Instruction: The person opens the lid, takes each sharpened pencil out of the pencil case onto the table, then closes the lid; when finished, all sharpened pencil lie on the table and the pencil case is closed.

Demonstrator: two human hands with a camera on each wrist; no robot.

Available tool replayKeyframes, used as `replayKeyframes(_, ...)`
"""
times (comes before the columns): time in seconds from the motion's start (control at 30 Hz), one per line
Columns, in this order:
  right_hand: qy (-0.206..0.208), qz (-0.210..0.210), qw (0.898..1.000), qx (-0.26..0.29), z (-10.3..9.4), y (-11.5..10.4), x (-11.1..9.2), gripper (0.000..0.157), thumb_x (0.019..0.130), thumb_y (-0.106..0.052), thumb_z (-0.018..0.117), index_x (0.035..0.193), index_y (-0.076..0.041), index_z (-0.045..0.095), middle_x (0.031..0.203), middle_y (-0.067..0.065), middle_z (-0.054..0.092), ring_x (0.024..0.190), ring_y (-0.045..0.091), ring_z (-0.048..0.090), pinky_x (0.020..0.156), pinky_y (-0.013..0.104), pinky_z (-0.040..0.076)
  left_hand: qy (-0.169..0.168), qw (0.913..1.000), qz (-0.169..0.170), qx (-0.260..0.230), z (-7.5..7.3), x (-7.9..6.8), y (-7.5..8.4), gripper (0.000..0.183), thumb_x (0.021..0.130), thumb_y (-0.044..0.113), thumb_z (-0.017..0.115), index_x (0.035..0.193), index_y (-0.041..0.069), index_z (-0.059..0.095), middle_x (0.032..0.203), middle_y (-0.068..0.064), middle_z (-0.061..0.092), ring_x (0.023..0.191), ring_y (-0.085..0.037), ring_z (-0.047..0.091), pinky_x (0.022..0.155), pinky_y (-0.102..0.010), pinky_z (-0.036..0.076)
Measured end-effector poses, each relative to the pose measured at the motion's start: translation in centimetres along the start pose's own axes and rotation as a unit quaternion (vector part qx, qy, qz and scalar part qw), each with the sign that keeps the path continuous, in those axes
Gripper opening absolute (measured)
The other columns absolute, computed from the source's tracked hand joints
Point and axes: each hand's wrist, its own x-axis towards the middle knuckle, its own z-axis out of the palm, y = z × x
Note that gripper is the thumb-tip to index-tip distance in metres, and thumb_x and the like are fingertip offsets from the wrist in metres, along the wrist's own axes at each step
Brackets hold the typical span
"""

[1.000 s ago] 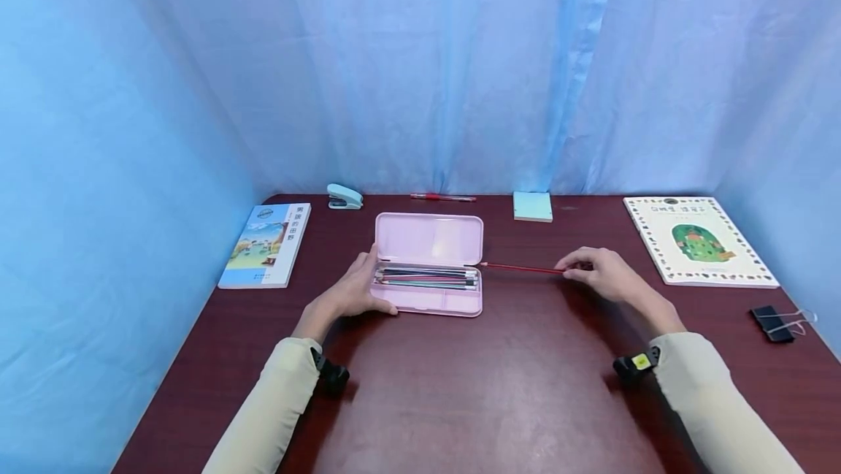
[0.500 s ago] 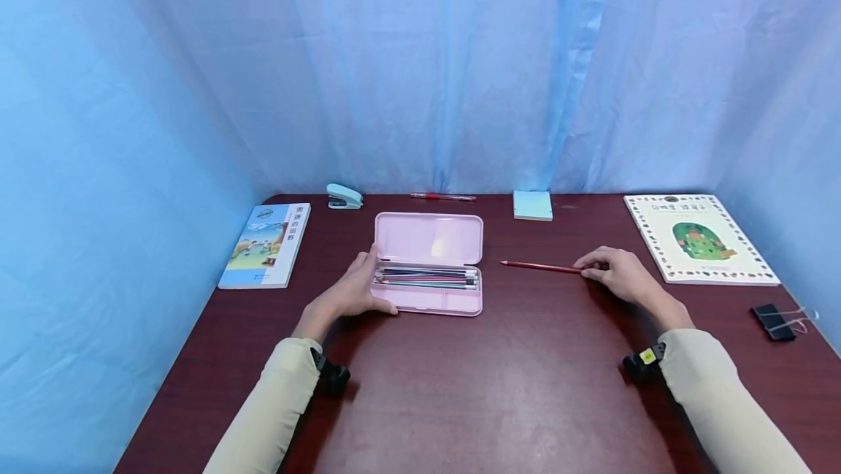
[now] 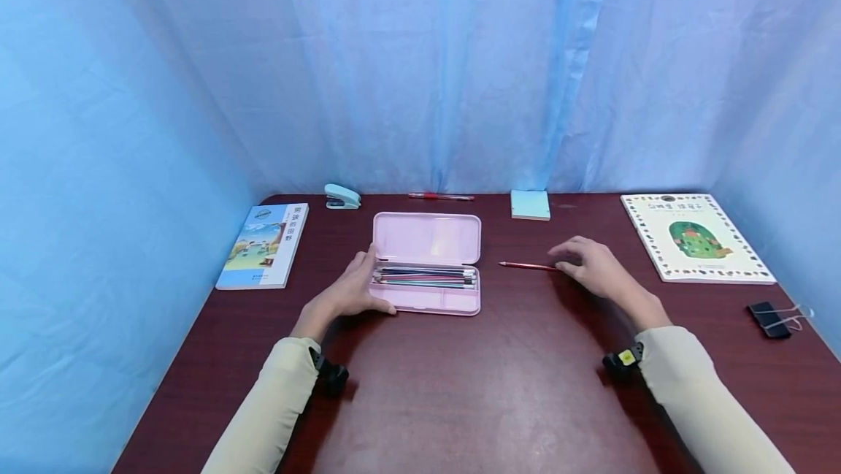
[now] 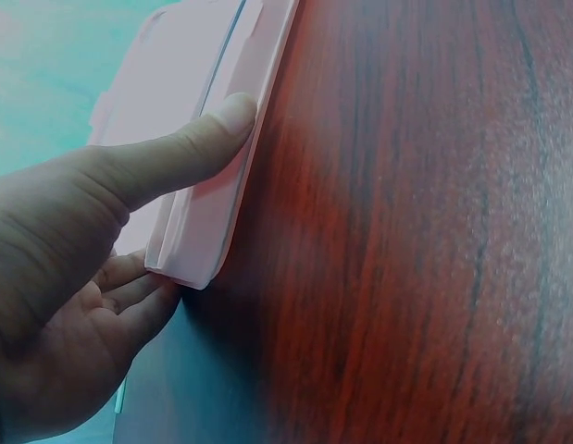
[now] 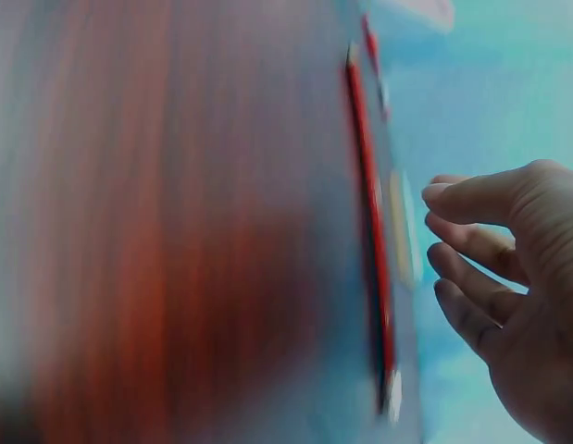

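Note:
An open pink pencil case (image 3: 420,302) stands mid-table with its lid (image 3: 414,239) tipped back. Several pencils (image 3: 427,278) lie in its long compartment. My left hand (image 3: 344,291) holds the case's left end; in the left wrist view, the thumb (image 4: 189,153) lies along the front side and the other fingers bend at the end. Right of the case, a red pencil (image 3: 522,265) lies on the table, its sharpened tip toward the case. Over its far end hovers my right hand (image 3: 594,266), fingers loosely bent and, in the right wrist view, apart from the pencil (image 5: 371,194).
Along the table's back edge are a light-blue stapler (image 3: 343,196), a red pen (image 3: 442,196) and a pad of pale-blue notes (image 3: 530,204). One book (image 3: 263,246) lies at the left, another (image 3: 698,239) at the right. A black binder clip (image 3: 769,319) is near the right edge.
My right hand drew the red pencil rightward away from the case, then let it go and shifted back left above it. The left hand stayed at the pencil case.

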Motion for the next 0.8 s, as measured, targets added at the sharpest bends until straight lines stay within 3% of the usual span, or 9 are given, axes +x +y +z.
replayKeyframes(0.23, 0.007, -0.072, 0.996, 0.049, 3.7, -6.4, 3.4, 0.029, 0.081, -0.005, 0.069, 0.109, -0.005, 0.065, 0.104, 0.01, 0.062, 0.098, 0.027, 0.057, 0.084, 0.044, 0.044, 0.001, 1.0, 0.001, 0.004, 0.0, 0.0, -0.1, 0.128, 0.061, 0.047, 0.082, 0.149, 0.013, -0.005, 0.143, -0.013, 0.022, 0.127, -0.026, 0.026, 0.107, -0.043, 0.024)
replayKeyframes(0.33, -0.024, -0.096, 0.993, 0.063, 5.6, -9.0, 4.4, 0.03, 0.08, -0.005, 0.069, 0.11, -0.004, 0.064, 0.104, 0.01, 0.062, 0.097, 0.025, 0.058, 0.084, 0.042, 0.045, 0.002, 1.0, 0.005, 0.005, 0.0, 0.1, -0.1, 0.128, 0.061, 0.047, 0.082, 0.149, 0.013, -0.005, 0.143, -0.013, 0.022, 0.127, -0.025, 0.026, 0.107, -0.042, 0.025)
replayKeyframes(0.43, -0.069, -0.115, 0.99, 0.042, 7.3, -11.1, 5.0, 0.031, 0.082, -0.008, 0.067, 0.112, -0.004, 0.063, 0.107, 0.008, 0.061, 0.101, 0.021, 0.055, 0.089, 0.039, 0.044, 0.001, 1.0, 0.006, 0.006, 0.1, 0.1, 0.0, 0.128, 0.062, 0.046, 0.082, 0.149, 0.013, -0.005, 0.143, -0.013, 0.021, 0.127, -0.025, 0.026, 0.107, -0.042, 0.024)
replayKeyframes(0.53, -0.096, -0.123, 0.988, 0.012, 8.3, -12.5, 5.3, 0.031, 0.083, -0.009, 0.066, 0.114, -0.005, 0.063, 0.109, 0.007, 0.061, 0.106, 0.022, 0.053, 0.094, 0.039, 0.04, 0.0, 1.0, 0.006, 0.005, 0.1, 0.1, 0.0, 0.128, 0.061, 0.047, 0.082, 0.149, 0.012, -0.004, 0.144, -0.013, 0.021, 0.128, -0.025, 0.026, 0.107, -0.042, 0.025)
replayKeyframes(0.8, -0.095, -0.115, 0.989, -0.015, 9.3, -13.6, 5.2, 0.024, 0.083, -0.005, 0.065, 0.107, -0.004, 0.064, 0.104, 0.007, 0.06, 0.099, 0.021, 0.055, 0.091, 0.038, 0.042, 0.0, 0.9999, -0.003, 0.012, 0.0, 0.1, 0.0, 0.128, 0.061, 0.048, 0.082, 0.149, 0.012, -0.004, 0.145, -0.013, 0.02, 0.13, -0.025, 0.025, 0.108, -0.042, 0.024)
